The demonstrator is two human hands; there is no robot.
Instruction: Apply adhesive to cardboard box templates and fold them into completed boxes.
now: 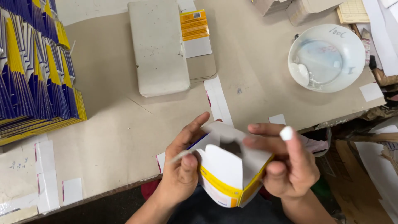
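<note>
I see the small carton (226, 170) held between both hands over the table (116, 137) edge, open end up. My left hand (182, 166) grips its left side; my right hand (286, 166) clasps its right wall, equally near.

Both forearms were bare, with no sleeves, watch or bracelet showing up to the near edge of the view. The left hand (182, 166) wore no ring or glove. The right hand (286, 166) was bare too, but its raised fingertip (286, 133) was capped with a thick white coating.
</note>
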